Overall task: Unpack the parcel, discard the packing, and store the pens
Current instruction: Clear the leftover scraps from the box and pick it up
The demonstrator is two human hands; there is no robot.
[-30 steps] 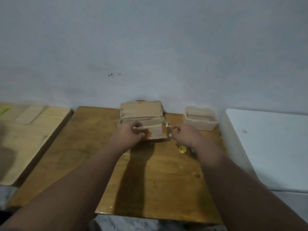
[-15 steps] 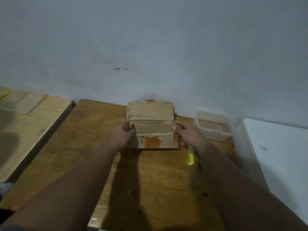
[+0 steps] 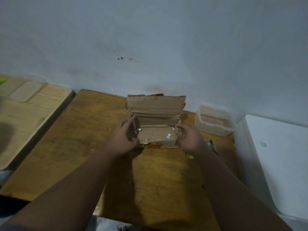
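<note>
The opened parcel (image 3: 156, 124) sits between both hands: the left grip (image 3: 124, 139) seemingly curls round its left flap; the right grip (image 3: 188, 139) meets its right end, clamped or not I cannot tell.

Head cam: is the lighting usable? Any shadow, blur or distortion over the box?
Head view: dim, flat, bluish light with no glare. Soft arm shadows fall on the wooden table on the near side of the cardboard box, and its open inside is shaded but readable. The left hand and right hand look slightly soft. Wide-angle bowing bends the table edges. The clear container is low-contrast.
</note>
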